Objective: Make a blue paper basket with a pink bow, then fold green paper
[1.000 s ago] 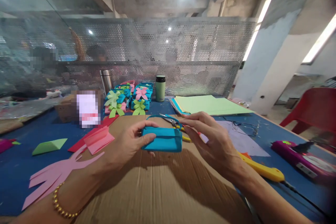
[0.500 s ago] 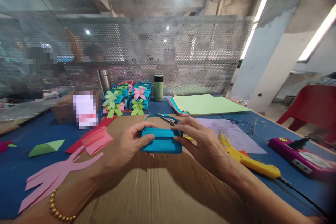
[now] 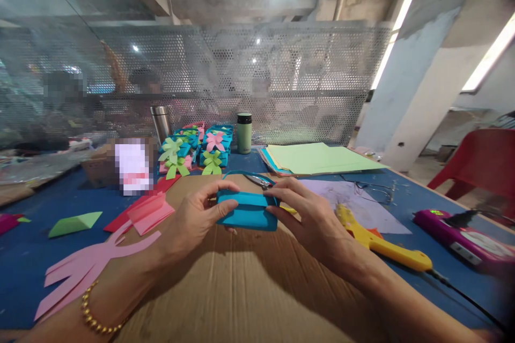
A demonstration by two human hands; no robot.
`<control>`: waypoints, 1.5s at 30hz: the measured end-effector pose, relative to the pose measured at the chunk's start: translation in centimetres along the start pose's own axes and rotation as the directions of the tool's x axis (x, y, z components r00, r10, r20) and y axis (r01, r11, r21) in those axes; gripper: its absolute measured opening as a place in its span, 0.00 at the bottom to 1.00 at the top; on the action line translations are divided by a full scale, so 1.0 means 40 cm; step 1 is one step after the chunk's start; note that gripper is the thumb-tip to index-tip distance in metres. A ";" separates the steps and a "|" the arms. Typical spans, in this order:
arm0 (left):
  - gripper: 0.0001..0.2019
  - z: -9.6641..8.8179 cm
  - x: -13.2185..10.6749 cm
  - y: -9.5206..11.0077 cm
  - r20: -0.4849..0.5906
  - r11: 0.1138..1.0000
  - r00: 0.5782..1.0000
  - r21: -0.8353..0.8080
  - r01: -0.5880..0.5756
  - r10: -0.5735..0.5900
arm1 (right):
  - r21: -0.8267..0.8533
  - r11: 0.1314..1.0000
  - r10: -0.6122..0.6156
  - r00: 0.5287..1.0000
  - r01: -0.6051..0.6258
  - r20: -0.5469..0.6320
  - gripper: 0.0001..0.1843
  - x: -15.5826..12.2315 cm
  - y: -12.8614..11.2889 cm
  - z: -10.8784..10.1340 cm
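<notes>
Between my hands is a small blue paper handbag [image 3: 247, 217] with a folded flap and a thin strip handle looping up behind it. My left hand [image 3: 211, 206] grips its left end, thumb on the front and fingers behind. At the right end, my right hand [image 3: 300, 203] pinches the bag near the flap's corner. Just behind the bag lie scissors [image 3: 257, 181], partly hidden by it and my right fingers. Below is a brown cardboard sheet [image 3: 225, 289]. A yellow glue gun [image 3: 386, 246] rests to the right of my right hand.
Finished paper bags with flowers [image 3: 213, 142] stand at the back beside a green bottle [image 3: 244, 134] and a steel flask [image 3: 161, 124]. Pink cut paper [image 3: 88, 268] lies left. Paper sheets [image 3: 322, 158], a purple power strip [image 3: 454, 236] and a cable are on the right.
The blue bag has tilted slightly, showing a little more of its flap's top. Both hands keep their hold. The whole view has shifted a little.
</notes>
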State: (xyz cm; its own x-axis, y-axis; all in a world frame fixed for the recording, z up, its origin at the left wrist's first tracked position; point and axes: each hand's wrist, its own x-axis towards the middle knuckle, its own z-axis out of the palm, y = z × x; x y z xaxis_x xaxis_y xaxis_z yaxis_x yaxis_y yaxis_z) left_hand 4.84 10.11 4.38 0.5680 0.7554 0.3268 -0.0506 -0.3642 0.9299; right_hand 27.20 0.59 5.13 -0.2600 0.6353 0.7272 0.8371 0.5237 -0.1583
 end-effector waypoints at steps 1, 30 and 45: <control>0.17 -0.001 0.000 0.000 0.003 1.000 1.000 -0.004 0.007 -0.007 | -0.007 1.000 0.000 1.000 0.000 0.000 0.08 0.000 0.001 0.001; 0.27 0.015 -0.010 0.022 0.084 0.982 0.995 -0.176 0.064 -0.049 | 0.051 0.997 0.060 0.996 -0.063 0.061 0.16 0.001 -0.001 0.003; 0.30 0.029 -0.023 -0.022 0.167 0.980 0.979 -0.137 0.144 -0.120 | -0.077 0.995 -0.047 0.991 0.057 0.129 0.19 0.006 -0.034 0.006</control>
State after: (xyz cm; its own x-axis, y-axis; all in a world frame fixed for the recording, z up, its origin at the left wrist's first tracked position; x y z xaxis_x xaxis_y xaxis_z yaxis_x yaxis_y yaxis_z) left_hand 5.31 9.08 3.06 0.6993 0.6918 0.1798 -0.0806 -0.1737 0.9815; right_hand 25.90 0.15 5.35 -0.3588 0.6779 0.6416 0.8553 0.5141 -0.0648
